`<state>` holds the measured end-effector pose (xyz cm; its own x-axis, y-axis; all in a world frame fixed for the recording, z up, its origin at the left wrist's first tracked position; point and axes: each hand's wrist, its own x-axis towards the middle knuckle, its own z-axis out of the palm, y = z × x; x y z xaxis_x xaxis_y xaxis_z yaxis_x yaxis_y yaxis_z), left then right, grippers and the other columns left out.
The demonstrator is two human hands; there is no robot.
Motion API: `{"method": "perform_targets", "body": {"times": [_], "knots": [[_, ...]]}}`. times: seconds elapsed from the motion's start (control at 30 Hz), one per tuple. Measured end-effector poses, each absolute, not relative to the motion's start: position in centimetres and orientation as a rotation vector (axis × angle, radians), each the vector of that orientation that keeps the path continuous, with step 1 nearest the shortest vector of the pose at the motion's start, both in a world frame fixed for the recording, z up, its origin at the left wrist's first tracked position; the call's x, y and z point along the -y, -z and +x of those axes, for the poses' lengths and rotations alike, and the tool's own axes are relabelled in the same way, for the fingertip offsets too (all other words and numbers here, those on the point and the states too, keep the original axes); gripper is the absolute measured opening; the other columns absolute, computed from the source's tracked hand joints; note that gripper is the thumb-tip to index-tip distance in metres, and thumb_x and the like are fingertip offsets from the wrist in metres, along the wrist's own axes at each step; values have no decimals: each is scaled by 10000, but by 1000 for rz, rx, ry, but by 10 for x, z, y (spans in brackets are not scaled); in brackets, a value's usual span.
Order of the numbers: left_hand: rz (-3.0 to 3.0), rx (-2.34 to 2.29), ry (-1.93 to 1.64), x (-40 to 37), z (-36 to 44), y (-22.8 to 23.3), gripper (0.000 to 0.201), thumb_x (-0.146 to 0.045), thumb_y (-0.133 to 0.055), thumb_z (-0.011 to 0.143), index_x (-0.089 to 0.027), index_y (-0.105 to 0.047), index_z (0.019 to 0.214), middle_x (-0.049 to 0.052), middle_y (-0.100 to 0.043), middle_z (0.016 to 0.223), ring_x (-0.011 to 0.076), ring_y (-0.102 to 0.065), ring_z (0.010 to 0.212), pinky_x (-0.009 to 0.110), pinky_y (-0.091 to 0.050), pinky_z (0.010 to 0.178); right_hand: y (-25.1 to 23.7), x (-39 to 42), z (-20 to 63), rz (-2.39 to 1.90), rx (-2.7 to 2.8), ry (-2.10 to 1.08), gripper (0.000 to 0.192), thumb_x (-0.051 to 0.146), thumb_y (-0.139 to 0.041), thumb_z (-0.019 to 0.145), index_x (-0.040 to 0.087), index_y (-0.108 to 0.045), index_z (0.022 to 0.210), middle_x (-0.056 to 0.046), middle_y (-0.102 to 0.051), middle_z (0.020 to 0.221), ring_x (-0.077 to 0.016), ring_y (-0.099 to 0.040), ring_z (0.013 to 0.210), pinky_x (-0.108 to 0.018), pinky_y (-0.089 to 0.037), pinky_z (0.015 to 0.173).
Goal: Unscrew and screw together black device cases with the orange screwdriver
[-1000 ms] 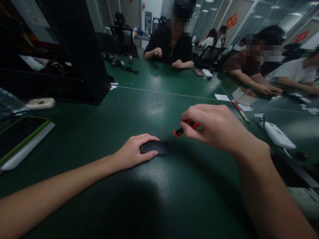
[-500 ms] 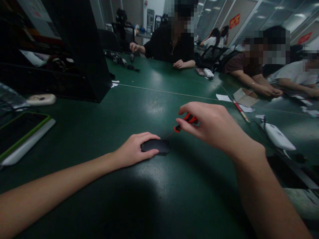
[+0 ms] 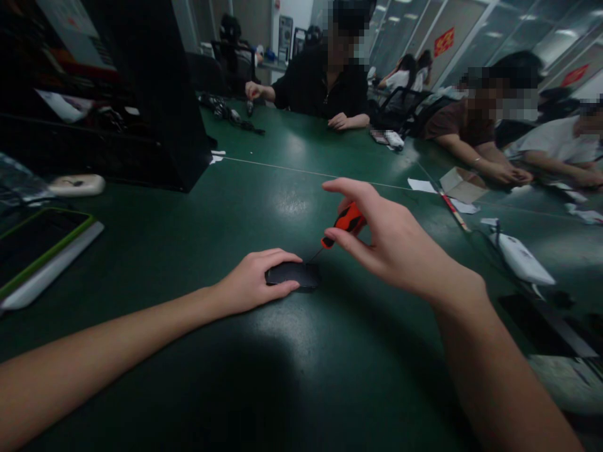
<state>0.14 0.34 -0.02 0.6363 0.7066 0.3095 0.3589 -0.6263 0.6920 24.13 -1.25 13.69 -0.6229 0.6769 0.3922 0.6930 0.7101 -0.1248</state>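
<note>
On the green tabletop (image 3: 198, 232) lies a small dark block-shaped object (image 3: 293, 275), its exact kind unclear. My left hand (image 3: 261, 279) grips it between thumb and fingers from the left side. In my right hand (image 3: 377, 232) is a screwdriver (image 3: 349, 216) with a red and black handle. The index finger is raised off the handle, while the thumb and the other fingers keep hold of it. The thin shaft slants down and left, with its tip at the top of the dark block near its right end.
A black shelf unit (image 3: 155, 94) stands at the left, by a green-edged device (image 3: 42, 245). Across the table sits a person in black (image 3: 325, 81) near some cables (image 3: 226, 113). A cardboard box (image 3: 461, 184) and a white device (image 3: 525, 257) lie at the right.
My right hand has shifted slightly left, its index finger lifting and the screwdriver handle standing steeper. My left hand and the dark block have stayed in place.
</note>
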Motion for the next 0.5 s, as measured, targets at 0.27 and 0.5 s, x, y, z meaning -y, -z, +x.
{"method": "perform_targets", "body": {"times": [0.27,0.5], "knots": [[2256,-807,-776,-4,1,1,377,-387,-672,937,-214,-637,1270,72,-703,1211,241,-665,1104,353,-502,968,-126,5,238,-961,2348,-349,432,196,-581,949,217,-452,1360,-66,-661,1117,-181,-692,931,-345,-578,856],[2266,-820,-769,-4,0,2,394,-404,-662,940,-227,-630,1290,72,-703,1228,250,-665,1116,366,-513,965,-103,-4,230,-876,2244,-567,585,200,-686,882,237,-359,1366,-21,-630,1004,-176,-680,892,-362,-586,834]]}}
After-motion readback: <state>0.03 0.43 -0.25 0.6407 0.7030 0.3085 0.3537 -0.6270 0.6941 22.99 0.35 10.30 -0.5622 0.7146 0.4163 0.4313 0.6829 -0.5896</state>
